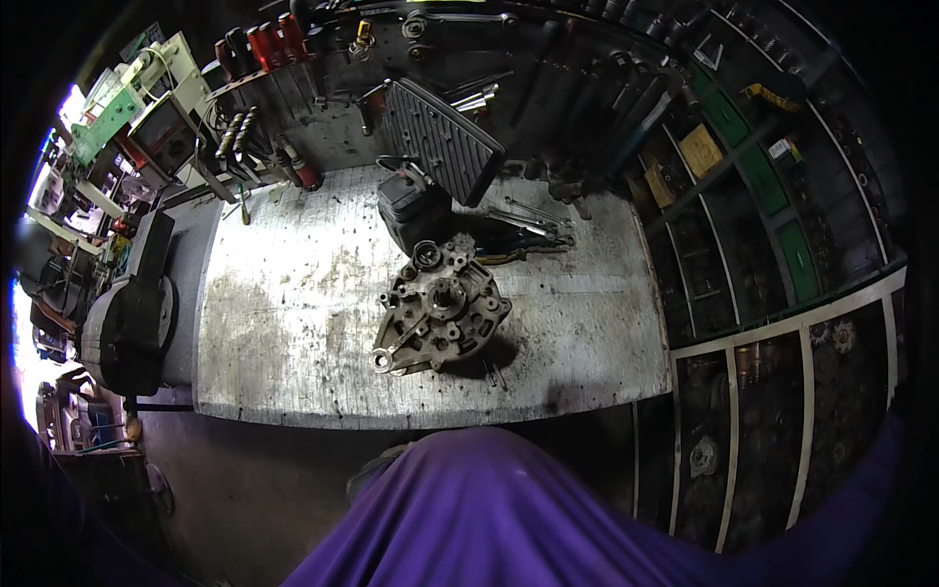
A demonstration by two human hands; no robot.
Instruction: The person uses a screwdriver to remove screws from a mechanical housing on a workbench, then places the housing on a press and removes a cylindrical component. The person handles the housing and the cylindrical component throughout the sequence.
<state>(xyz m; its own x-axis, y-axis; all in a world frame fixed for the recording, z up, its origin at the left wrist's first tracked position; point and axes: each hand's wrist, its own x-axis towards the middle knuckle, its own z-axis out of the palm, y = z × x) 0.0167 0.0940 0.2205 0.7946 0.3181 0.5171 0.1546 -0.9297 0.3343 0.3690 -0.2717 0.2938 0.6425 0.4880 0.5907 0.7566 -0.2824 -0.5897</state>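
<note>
Neither of my hands shows in the head view; purple cloth (479, 499) of my clothing fills the bottom middle. A grey metal machine part (440, 313), which looks like an alternator with a shaft in its middle, sits on the metal-topped workbench (284, 323). Just behind it stands a dark block-shaped thing (411, 210), whose kind I cannot make out. A ribbed dark panel (445, 142) leans at the back of the bench. Several wrenches (533, 220) lie right of the block, with pliers (504, 257) close to the machine part.
Red-handled screwdrivers (279, 41) hang in a rack at the back. A bench grinder-like black machine (127, 333) stands at the left. Shelves with green bins (763, 181) and boxes line the right side, above compartments (763, 391) of metal parts. A small screwdriver (244, 205) lies at the back left.
</note>
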